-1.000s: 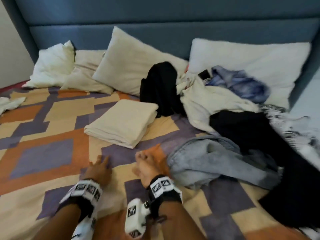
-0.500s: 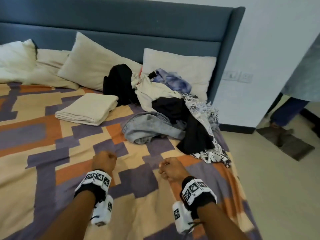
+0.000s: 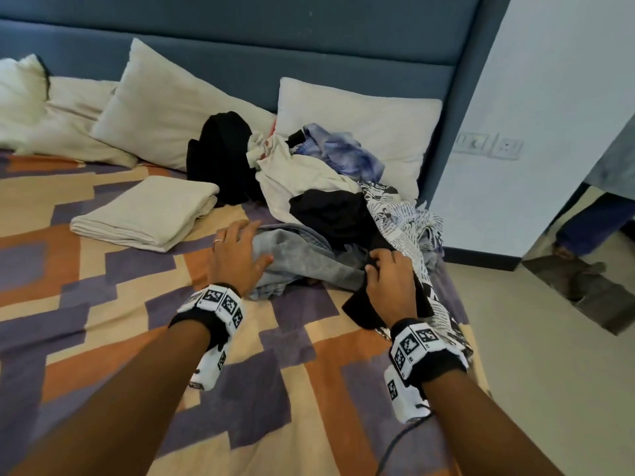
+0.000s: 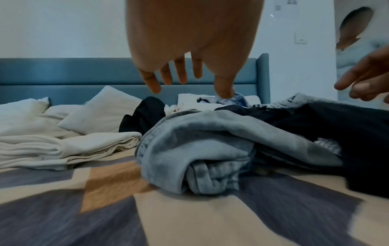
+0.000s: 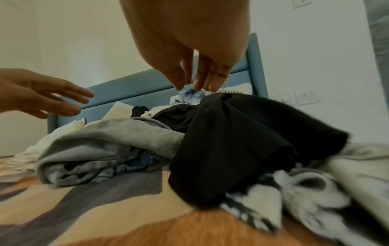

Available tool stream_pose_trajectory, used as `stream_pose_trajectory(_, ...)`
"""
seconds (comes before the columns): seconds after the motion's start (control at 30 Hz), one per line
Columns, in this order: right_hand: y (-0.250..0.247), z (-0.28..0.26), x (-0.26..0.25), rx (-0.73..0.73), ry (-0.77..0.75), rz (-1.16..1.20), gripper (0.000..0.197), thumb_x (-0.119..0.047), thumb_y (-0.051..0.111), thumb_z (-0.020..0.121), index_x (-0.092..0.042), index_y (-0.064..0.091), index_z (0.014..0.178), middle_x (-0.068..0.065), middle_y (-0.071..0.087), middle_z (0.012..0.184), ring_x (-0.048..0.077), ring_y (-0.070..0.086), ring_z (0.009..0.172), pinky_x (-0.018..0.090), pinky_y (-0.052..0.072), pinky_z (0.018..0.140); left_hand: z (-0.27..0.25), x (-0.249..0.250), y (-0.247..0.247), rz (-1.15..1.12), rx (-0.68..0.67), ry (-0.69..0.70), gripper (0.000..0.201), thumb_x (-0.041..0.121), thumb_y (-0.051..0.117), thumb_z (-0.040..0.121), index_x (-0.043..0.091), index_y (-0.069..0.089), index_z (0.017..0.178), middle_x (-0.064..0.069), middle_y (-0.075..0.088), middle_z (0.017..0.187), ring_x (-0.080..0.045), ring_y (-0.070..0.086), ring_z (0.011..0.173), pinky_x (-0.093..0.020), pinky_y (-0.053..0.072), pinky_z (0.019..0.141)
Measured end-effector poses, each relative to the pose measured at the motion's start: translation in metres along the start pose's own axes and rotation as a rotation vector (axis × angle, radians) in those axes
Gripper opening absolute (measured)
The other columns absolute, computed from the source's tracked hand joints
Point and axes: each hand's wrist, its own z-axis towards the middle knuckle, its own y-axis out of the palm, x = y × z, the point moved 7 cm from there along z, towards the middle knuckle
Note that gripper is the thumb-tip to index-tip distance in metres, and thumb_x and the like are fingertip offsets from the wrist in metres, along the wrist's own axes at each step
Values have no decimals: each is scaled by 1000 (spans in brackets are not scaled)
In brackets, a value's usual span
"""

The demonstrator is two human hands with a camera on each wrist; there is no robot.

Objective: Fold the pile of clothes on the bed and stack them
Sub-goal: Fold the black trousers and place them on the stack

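Note:
A loose pile of clothes lies at the bed's far right: a grey garment point(image 3: 299, 255) in front, a black garment point(image 3: 330, 211) on it, and a white one point(image 3: 299, 173), a blue shirt point(image 3: 343, 149) and a black-and-white printed cloth point(image 3: 402, 214) behind. A folded cream cloth point(image 3: 147, 211) lies to the left. My left hand point(image 3: 240, 245) hovers with spread fingers over the grey garment's point(image 4: 200, 141) left end. My right hand point(image 3: 385, 266) is over the black garment point(image 5: 231, 133), its fingers point(image 5: 210, 83) hanging just above the cloth and holding nothing.
Several pillows point(image 3: 165, 111) lean on the blue headboard point(image 3: 309, 39), with another black garment point(image 3: 220, 152) against them. The patterned bedspread point(image 3: 240, 389) lies bare in front of me. The bed's right edge drops to the floor point(image 3: 532, 372); a person's legs show at far right.
Both hands were fists low over the bedspread; they have opened and reached forward to the pile, the left over the grey garment, the right over the black one.

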Motion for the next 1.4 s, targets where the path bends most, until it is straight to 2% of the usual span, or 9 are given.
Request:
stream_pose_trajectory(0.13, 34, 59, -22, -94, -131, 7, 35, -7, 61, 91, 0, 55, 125, 23, 55, 120, 41, 49, 114, 45, 38, 96, 30, -21, 49, -32, -337, 6, 84, 38, 66, 89, 23, 15, 155, -12, 42, 148, -33, 46, 129, -42, 42, 102)
stream_pose_trajectory(0.4, 102, 137, 1, -331, 161, -199, 89, -29, 63, 94, -4, 4, 155, 35, 44, 138, 45, 45, 128, 46, 36, 106, 15, -48, 108, -17, -366, 25, 86, 29, 64, 92, 29, 5, 155, -13, 45, 146, -35, 53, 119, -37, 43, 95)
stream_pose_trajectory(0.67, 111, 96, 1, -263, 148, 90, 35, -22, 62, 94, -3, 64, 123, 22, 63, 121, 38, 55, 118, 39, 42, 97, 19, -55, 113, -110, -410, -27, 90, 30, 64, 92, 29, 0, 155, -10, 44, 148, -32, 50, 125, -35, 40, 100)
stream_pose_trajectory(0.8, 69, 68, 5, -180, 86, 673, 20, -22, 68, 92, -13, 69, 74, -8, 63, 70, 11, 58, 71, 31, 43, 71, 11, -53, 102, -130, -358, -128, 97, 32, 66, 90, 20, -6, 155, -11, 44, 147, -32, 49, 126, -35, 42, 98)
stream_pose_trajectory(0.93, 48, 47, 14, -51, 172, 801, 44, -25, 65, 92, -25, 53, 134, 4, 64, 123, 22, 62, 113, 46, 50, 99, 2, -50, 90, -55, -427, -133, 94, 42, 69, 85, 23, 10, 156, -9, 61, 128, -29, 62, 100, -30, 46, 78)
stream_pose_trajectory(1.03, 37, 32, 8, -78, 197, 730, 78, -5, 65, 91, -25, 24, 153, 9, 44, 144, 25, 48, 129, 45, 39, 111, -16, -40, 67, -65, -407, -80, 73, 48, 76, 76, 23, 48, 139, -5, 64, 122, -24, 61, 91, -24, 40, 71)
stream_pose_trajectory(1.13, 35, 2, -8, -130, -62, 372, 77, 0, 73, 81, -7, 36, 148, 11, 43, 145, 26, 40, 134, 34, 29, 114, -46, -22, 43, -180, -356, -31, 43, 34, 78, 76, 17, 63, 113, 1, 65, 96, -21, 62, 89, -20, 35, 65)
stream_pose_trajectory(1.27, 57, -45, 9, -526, -135, 5, 58, -17, 66, 80, -10, 52, 136, 18, 49, 135, 39, 47, 126, 39, 35, 107, -78, 0, 10, -410, -382, -19, 34, 21, 78, 78, 19, 48, 61, 8, 44, 58, -7, 43, 55, -19, 28, 50)
stream_pose_trajectory(1.4, 24, -67, 35, -604, -35, -37, 57, -15, 60, 93, -11, 40, 146, 17, 40, 151, 31, 34, 143, 31, 25, 113, -91, 16, -35, -609, -342, -31, 29, 19, 76, 80, 4, 58, 63, 4, 45, 58, -10, 42, 54, -25, 31, 53)
